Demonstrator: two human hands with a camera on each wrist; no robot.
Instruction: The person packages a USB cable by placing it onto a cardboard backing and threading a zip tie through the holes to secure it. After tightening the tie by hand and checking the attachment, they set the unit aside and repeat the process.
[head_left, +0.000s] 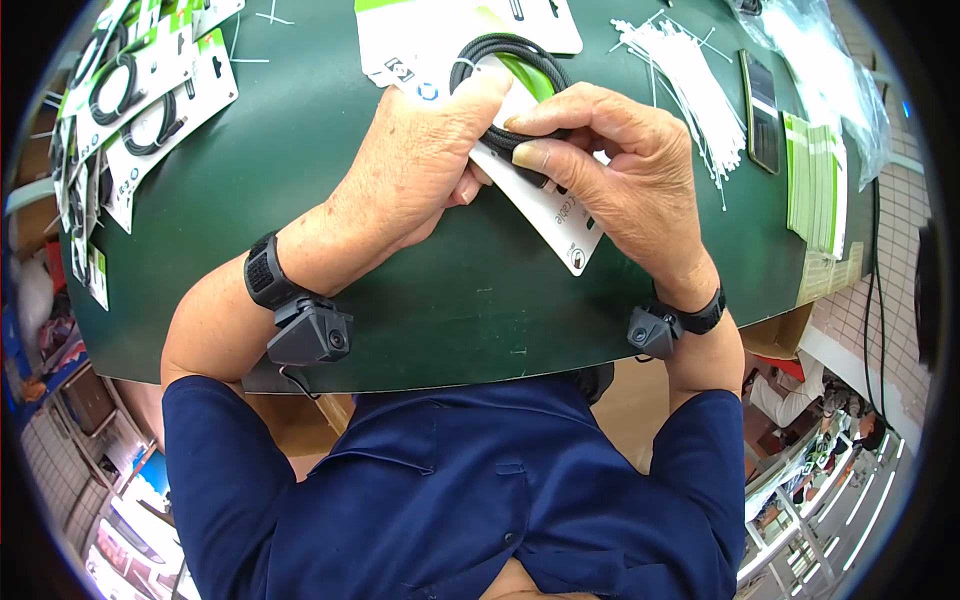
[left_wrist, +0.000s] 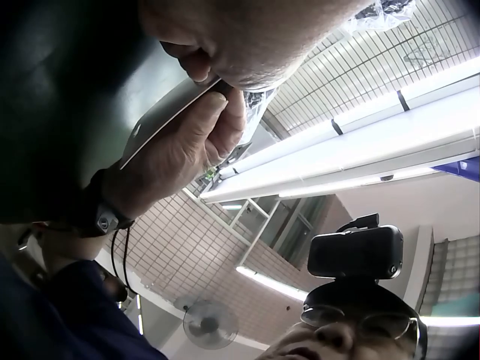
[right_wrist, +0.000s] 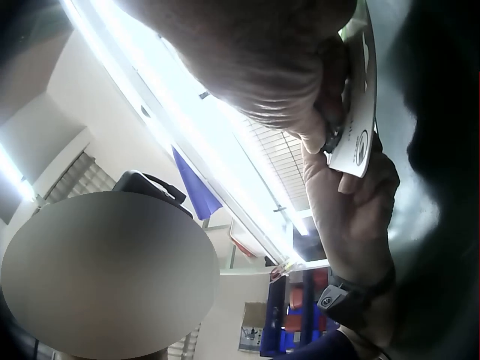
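Note:
A coiled black braided cable lies against a white and green packaging card, which tilts over the dark green table. My left hand grips the card and coil, its thumb on top by a thin white tie and its other fingers beneath. From the right, my right hand pinches the near side of the coil between thumb and index finger. The card's edge shows between both hands in the left wrist view. Its printed lower corner appears in the right wrist view, where the hands hide most of the cable.
Several carded black cables are heaped at the left. Another green and white card lies beyond my hands. On the right are loose white cable ties, a phone, a stack of cards and a clear plastic bag.

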